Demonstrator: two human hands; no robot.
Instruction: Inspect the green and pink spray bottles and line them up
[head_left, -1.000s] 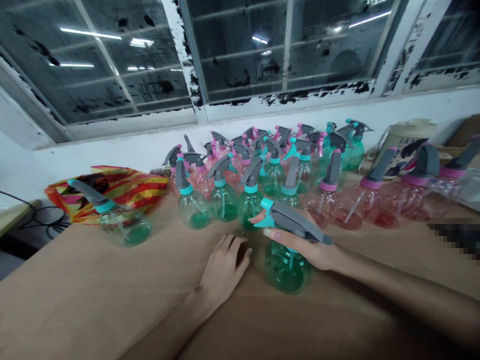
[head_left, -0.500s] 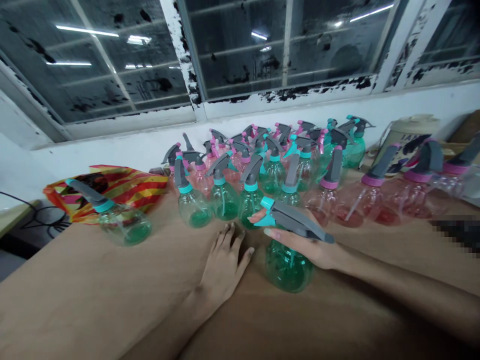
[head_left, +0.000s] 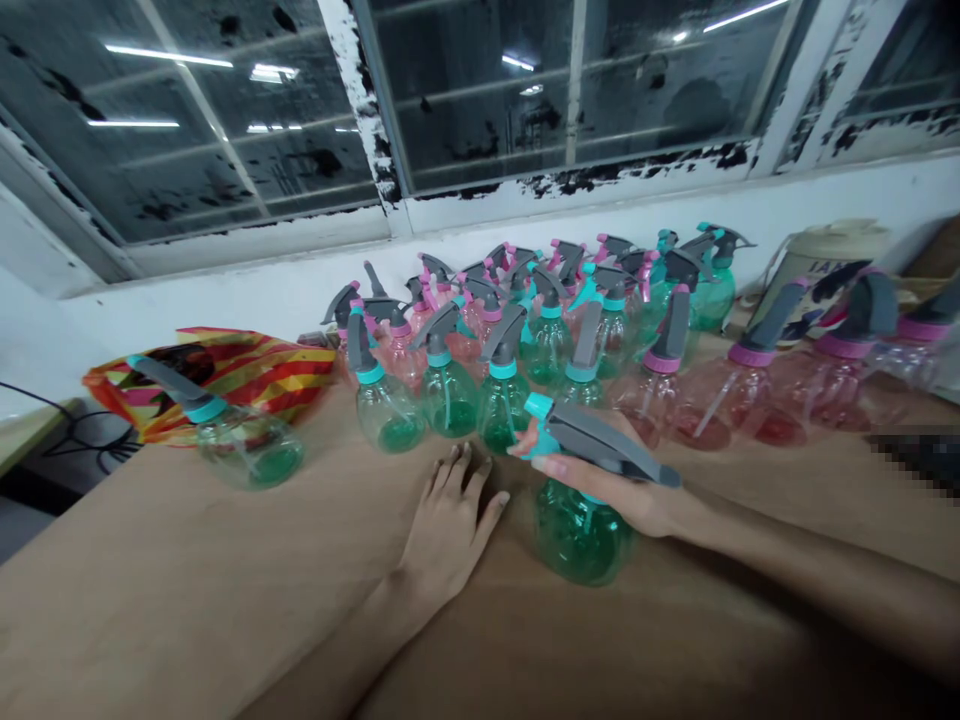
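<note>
A green spray bottle (head_left: 583, 535) with a turquoise collar and grey trigger head stands close in front of me on the table. Around its neck, just under the spray head, my right hand (head_left: 611, 485) is closed; part of the neck is hidden by the fingers. My left hand (head_left: 450, 525) lies flat on the table, palm down and fingers spread, holding nothing. Just beyond its fingertips is another green spray bottle (head_left: 504, 405), with a second green spray bottle (head_left: 450, 400) beside it.
Several pink spray bottles (head_left: 701, 410) stand at the right, more crowd the back by the wall. One green spray bottle (head_left: 251, 450) is alone at left, before a red-and-yellow plastic bag (head_left: 285, 375). A cream container (head_left: 836, 250) stands at the back right. The wooden table (head_left: 187, 590) extends frontward.
My right hand and the spray bottle it holds have shifted very slightly to the right. My left hand stays in place on the table.
</note>
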